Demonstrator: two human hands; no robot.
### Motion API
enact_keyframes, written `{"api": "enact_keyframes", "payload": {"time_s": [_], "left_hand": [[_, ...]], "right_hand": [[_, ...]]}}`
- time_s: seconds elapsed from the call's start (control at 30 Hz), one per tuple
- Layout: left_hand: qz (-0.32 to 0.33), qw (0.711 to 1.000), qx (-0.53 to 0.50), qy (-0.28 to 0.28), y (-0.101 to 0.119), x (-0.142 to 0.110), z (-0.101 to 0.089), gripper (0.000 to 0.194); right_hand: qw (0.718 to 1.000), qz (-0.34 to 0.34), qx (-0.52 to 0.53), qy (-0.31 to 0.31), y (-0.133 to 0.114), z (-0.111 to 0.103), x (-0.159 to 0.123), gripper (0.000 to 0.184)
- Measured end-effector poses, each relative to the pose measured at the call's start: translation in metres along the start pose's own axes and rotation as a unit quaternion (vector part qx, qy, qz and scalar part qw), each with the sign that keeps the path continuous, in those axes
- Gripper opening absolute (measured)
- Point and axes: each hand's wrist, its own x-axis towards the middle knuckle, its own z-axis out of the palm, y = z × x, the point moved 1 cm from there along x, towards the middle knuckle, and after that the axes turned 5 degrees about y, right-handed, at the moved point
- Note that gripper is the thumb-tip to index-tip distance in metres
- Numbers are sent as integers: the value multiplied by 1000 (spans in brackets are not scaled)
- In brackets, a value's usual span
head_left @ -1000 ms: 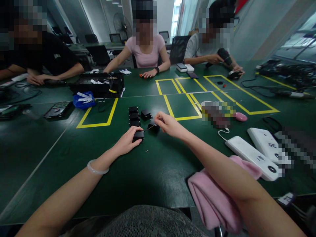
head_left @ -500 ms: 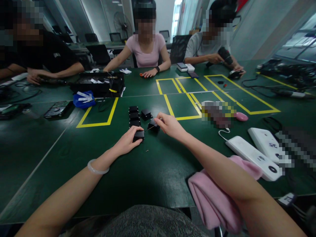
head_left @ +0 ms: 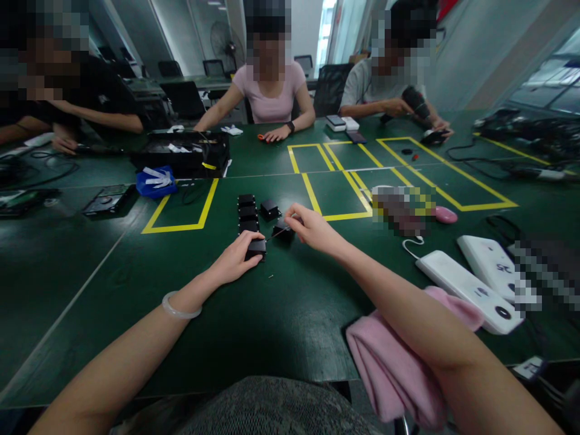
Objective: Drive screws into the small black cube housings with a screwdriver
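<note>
My left hand (head_left: 232, 258) is closed around a small black box (head_left: 257, 247), pinning it to the table with thumb and fingers at its sides. Between the fingertips of my right hand (head_left: 310, 227) is a thin screwdriver (head_left: 277, 232); its shaft points left to the box's upper right edge, and the handle is mostly hidden. A second black box (head_left: 283, 234) sits just under the shaft, partly covered by that hand. Beyond the held box runs a row of similar black boxes (head_left: 247, 212), with a separate box (head_left: 270, 209) to its right. A tiny screw (head_left: 270, 276) lies nearer me.
Yellow tape outlines (head_left: 347, 216) mark the green table. White power banks (head_left: 469, 292) and a pink cloth (head_left: 392, 362) lie by my right arm. Left are a blue pouch (head_left: 156, 182), a hard drive (head_left: 110, 200) and a black bin (head_left: 181, 158). Several co-workers sit opposite.
My hands, the box and the screwdriver stay nearly in place; the view shifts slightly. At the far left, a co-worker's hand has lifted from the table toward the head.
</note>
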Motion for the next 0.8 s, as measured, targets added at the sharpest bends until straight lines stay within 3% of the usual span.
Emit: {"api": "enact_keyframes", "payload": {"time_s": [0.13, 0.3, 0.47, 0.67, 0.8], "left_hand": [[-5, 1000, 0, -2, 1, 0, -1, 37], [-10, 1000, -1, -7, 2, 0, -2, 37], [-6, 1000, -1, -5, 2, 0, -1, 37], [-8, 1000, -2, -8, 3, 0, -1, 37], [-5, 1000, -2, -6, 2, 0, -1, 37]], "right_hand": [[999, -1, 35, -16, 4, 1, 1, 4], [1000, 11, -2, 7, 0, -1, 0, 18], [999, -16, 31, 1, 1, 0, -1, 4], [1000, -3, 8, 29, 1, 1, -2, 18], [1000, -3, 30, 4, 3, 0, -1, 6]]}}
